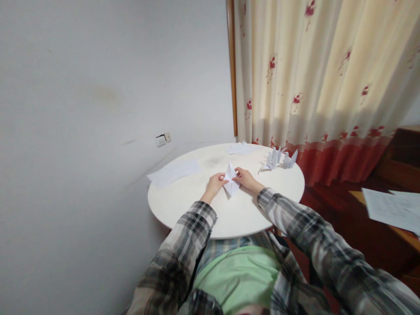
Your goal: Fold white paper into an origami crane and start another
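Note:
A sheet of white paper folded into a diamond shape (231, 187) is held between my two hands, over the middle of the round white table (183, 205). My left hand (215, 183) pinches its left side with thumb and fingers. On the opposite side, my right hand (246, 178) grips the right edge the same way. One point of the folded paper faces away from me and another faces toward me. Several folded paper cranes (273, 158) stand at the table's far right, beyond my right hand.
Flat white sheets (175, 171) lie at the table's left edge. More paper pieces (239, 148) rest at the back. A wall with a socket (160, 140) borders the left, a flowered curtain (295, 78) the back. Written sheets (390, 208) lie on a wooden surface at right.

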`<state>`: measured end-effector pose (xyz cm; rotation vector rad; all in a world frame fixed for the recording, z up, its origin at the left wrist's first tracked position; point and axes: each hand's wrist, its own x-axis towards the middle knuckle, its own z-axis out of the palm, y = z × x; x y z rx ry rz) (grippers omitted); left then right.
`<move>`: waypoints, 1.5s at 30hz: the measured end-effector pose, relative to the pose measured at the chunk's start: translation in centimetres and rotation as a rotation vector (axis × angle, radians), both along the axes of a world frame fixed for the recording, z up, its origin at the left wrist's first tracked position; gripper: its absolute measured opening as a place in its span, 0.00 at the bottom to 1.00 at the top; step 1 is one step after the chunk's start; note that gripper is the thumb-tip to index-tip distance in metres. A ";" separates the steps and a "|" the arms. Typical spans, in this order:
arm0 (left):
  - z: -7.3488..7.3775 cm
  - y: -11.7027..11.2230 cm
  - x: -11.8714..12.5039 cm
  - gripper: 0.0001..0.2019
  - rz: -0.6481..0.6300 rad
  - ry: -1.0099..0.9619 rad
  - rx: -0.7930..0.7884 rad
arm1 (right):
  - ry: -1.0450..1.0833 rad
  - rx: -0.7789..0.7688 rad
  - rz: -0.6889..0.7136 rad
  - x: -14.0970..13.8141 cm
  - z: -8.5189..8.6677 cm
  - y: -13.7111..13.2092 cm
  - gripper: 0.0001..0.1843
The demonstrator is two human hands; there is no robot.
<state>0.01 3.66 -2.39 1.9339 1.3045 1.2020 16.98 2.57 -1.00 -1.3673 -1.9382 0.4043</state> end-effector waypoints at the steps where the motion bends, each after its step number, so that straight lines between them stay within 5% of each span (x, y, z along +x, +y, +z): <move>1: 0.0 -0.1 0.0 0.11 0.023 0.009 0.005 | 0.015 -0.011 0.003 0.0 0.0 0.0 0.18; 8: 0.1 -0.5 -0.2 0.12 0.151 0.238 0.118 | -0.031 0.045 -0.018 0.1 -0.6 0.4 0.28; 13: 0.5 -0.8 0.0 0.03 0.071 0.354 0.181 | -0.135 0.182 0.100 0.1 -0.9 0.9 0.19; 18: 1.0 -1.2 0.1 0.06 0.044 0.385 0.173 | -0.244 0.090 0.237 -0.2 -0.9 0.9 0.19; 24: 0.8 -1.1 0.1 0.15 0.065 0.406 0.152 | -0.281 0.083 0.138 -0.1 -0.5 0.6 0.14; 36: 1.2 -1.3 0.2 0.09 -0.010 0.601 0.231 | -0.336 0.131 -0.078 -0.2 0.4 -0.4 0.11; 45: 0.5 -1.7 1.2 0.17 -0.101 0.648 0.185 | -0.393 0.201 0.025 -0.2 -0.2 -0.4 0.12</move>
